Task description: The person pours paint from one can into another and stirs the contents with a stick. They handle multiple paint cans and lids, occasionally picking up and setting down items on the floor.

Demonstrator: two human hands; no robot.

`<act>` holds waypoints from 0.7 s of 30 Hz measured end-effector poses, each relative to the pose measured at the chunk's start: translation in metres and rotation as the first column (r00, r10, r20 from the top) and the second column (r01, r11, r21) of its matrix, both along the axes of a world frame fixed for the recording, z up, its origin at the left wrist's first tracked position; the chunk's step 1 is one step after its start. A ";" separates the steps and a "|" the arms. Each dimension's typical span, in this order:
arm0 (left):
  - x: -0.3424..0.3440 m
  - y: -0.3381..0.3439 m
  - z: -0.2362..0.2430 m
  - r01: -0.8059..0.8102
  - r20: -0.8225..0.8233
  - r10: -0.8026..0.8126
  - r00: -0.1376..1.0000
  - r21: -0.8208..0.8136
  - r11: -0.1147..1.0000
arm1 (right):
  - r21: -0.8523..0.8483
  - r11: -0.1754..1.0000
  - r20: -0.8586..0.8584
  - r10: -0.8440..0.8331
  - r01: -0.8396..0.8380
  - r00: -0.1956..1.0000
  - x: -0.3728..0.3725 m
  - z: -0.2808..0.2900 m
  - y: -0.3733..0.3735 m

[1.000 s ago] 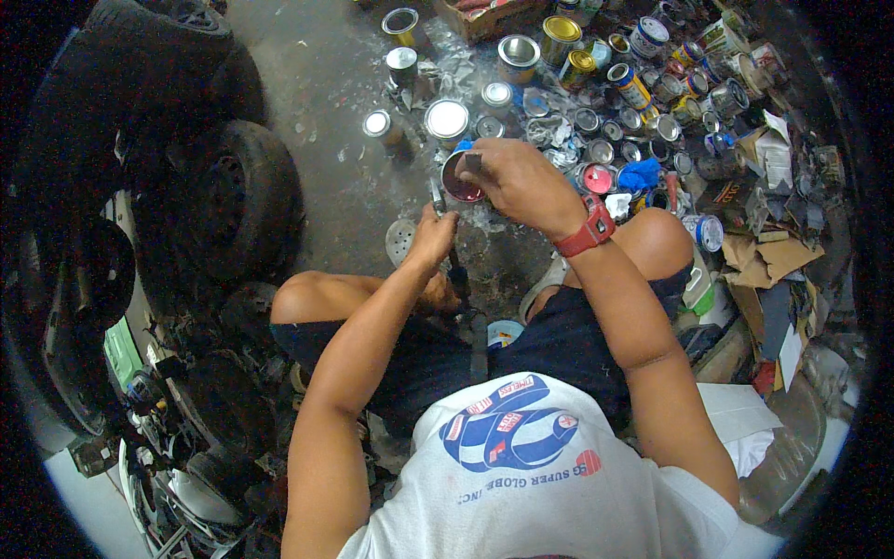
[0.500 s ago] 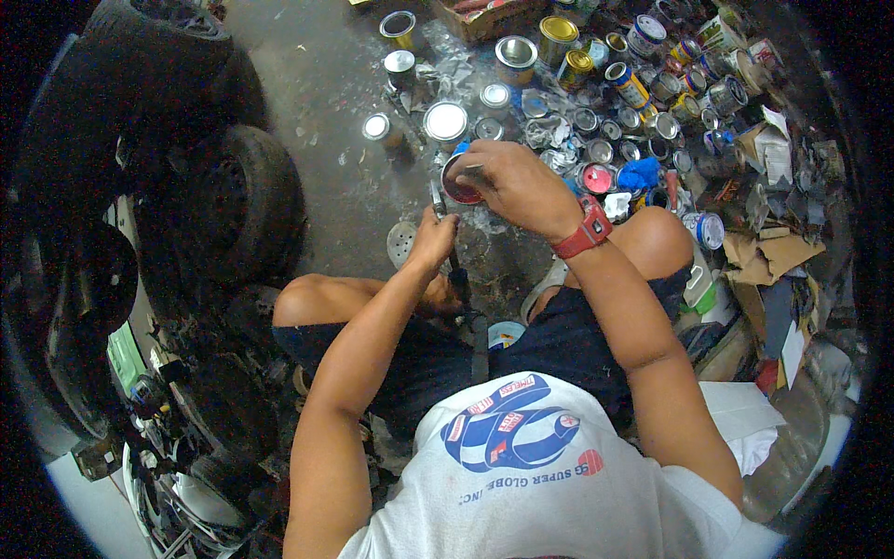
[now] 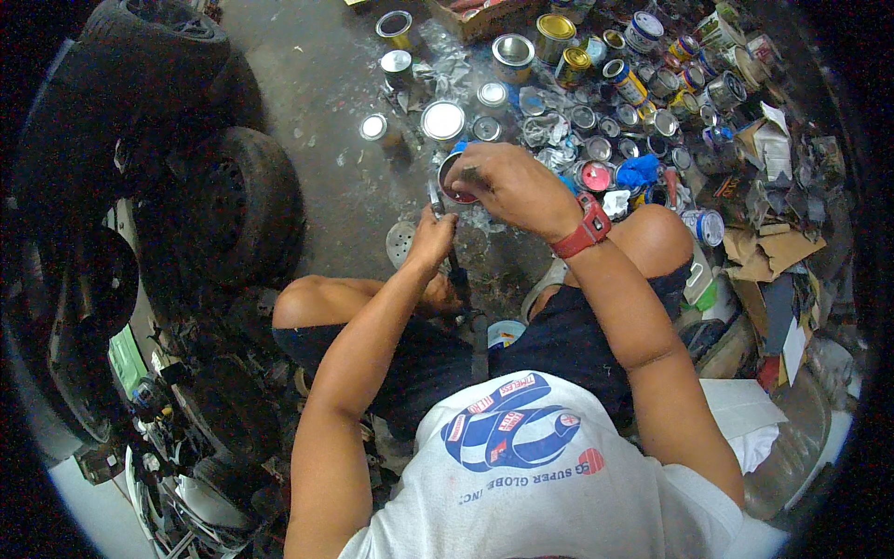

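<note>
Nearest to the camera, behind both hands, is the white shirt (image 3: 549, 498) of the person, and then the dark shorts (image 3: 596, 326). Between the legs, behind the hands, there is a pale tub (image 3: 506, 333). A grey shoe with holes (image 3: 400, 244) is just to the left of the left hand (image 3: 434, 238).

This left hand is closed around a narrow grey tool (image 3: 433, 197), whose end comes out forward, beside the wall of an open can (image 3: 447, 170). The can is ahead of the left hand and a little to its right, and it lies under the bent fingers of the right hand (image 3: 517, 182). Its inside shows red, and some blue is at its far edge. The right hand covers a big part of the mouth, with a dark patch on the fingers; whether these fingers grip something, I cannot tell. A red wristwatch (image 3: 583, 226) is on the right wrist.

Farther, directly ahead of the hands, stands a wide can with a white top (image 3: 442, 121), and a smaller light-topped can (image 3: 374, 128) is to its left. To the right of the right hand are a can with a pinkish-red top (image 3: 594, 176) and a crumpled blue sheet (image 3: 638, 171). Well to the left of the left hand is a tyre (image 3: 251, 200). Farthest ahead are a gold-topped can (image 3: 557, 27) and a cardboard box (image 3: 484, 22).
</note>
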State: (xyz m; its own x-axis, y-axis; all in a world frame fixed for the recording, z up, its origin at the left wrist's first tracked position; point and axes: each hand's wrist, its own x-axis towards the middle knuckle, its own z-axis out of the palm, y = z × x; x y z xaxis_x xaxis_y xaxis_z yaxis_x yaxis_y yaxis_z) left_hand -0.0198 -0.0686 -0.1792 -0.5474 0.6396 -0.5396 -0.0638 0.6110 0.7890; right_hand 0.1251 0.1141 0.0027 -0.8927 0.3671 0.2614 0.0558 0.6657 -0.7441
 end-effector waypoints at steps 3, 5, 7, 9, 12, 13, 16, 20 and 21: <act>-0.001 -0.001 0.001 0.012 0.014 -0.012 1.000 -0.021 1.000 | 0.032 0.999 0.036 -0.014 0.013 0.999 0.001 -0.003 0.000; -0.001 0.000 0.003 0.016 0.026 -0.015 1.000 -0.027 1.000 | 0.038 0.999 -0.017 -0.016 0.017 1.000 0.000 -0.007 0.001; 0.001 0.002 0.007 -0.015 0.039 0.016 0.999 -0.029 0.999 | 0.017 1.000 0.076 -0.002 0.001 0.997 0.000 -0.007 0.002; 0.001 0.002 0.008 -0.025 0.042 0.026 0.999 -0.026 0.999 | 0.018 1.000 0.090 -0.018 0.017 0.996 0.000 -0.006 0.002; 0.001 0.002 0.006 0.000 0.032 0.000 0.999 -0.011 1.000 | 0.025 0.999 0.044 -0.044 0.043 0.998 0.001 -0.007 0.002; 0.000 0.002 0.005 0.009 0.024 -0.009 1.000 -0.005 1.000 | 0.008 1.000 0.059 -0.017 0.016 0.998 0.001 -0.008 0.003; -0.002 -0.006 -0.011 0.019 -0.003 -0.019 1.000 -0.017 1.000 | 0.066 0.997 0.097 -0.038 0.032 0.995 0.000 -0.007 0.000; 0.005 0.010 0.025 0.117 0.040 -0.112 0.993 -0.124 0.985 | -0.002 1.000 0.000 -0.024 0.024 1.000 0.008 -0.021 0.003; -0.004 -0.004 0.001 0.076 0.020 -0.074 0.997 -0.072 0.994 | -0.020 1.000 0.062 0.025 -0.024 0.998 -0.001 -0.014 0.000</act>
